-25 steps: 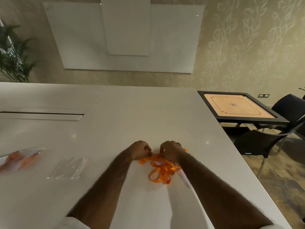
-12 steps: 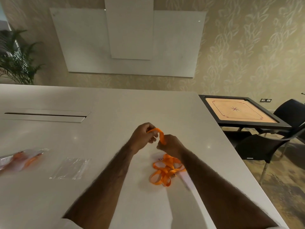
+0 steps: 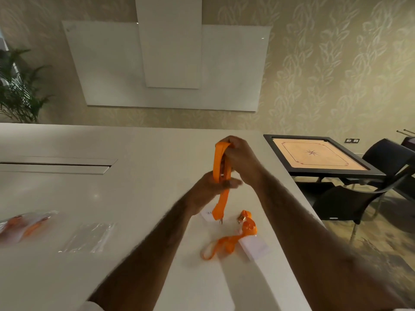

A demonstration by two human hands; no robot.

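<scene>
White desk (image 3: 134, 209), long recessed hatch (image 3: 56, 164) at left. Empty clear plastic sleeve (image 3: 88, 237) lying flat; just left of it, blurred packet with orange contents (image 3: 22, 224) at frame edge. Beyond desk's right edge: carrom board (image 3: 314, 154), black chairs (image 3: 350, 200). Potted plant (image 3: 20, 86) far left; white wall panels (image 3: 168, 63) on leaf-patterned wallpaper (image 3: 336, 63).

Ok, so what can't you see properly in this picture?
All in the head view:
- Writing on the white card: too small, partly behind the held lanyard.
- Orange packets: blurred, cut off by the left edge.
- Left hand: its fingers are motion-blurred.
- Right hand: fingertips hidden, curled round the lanyard.
</scene>
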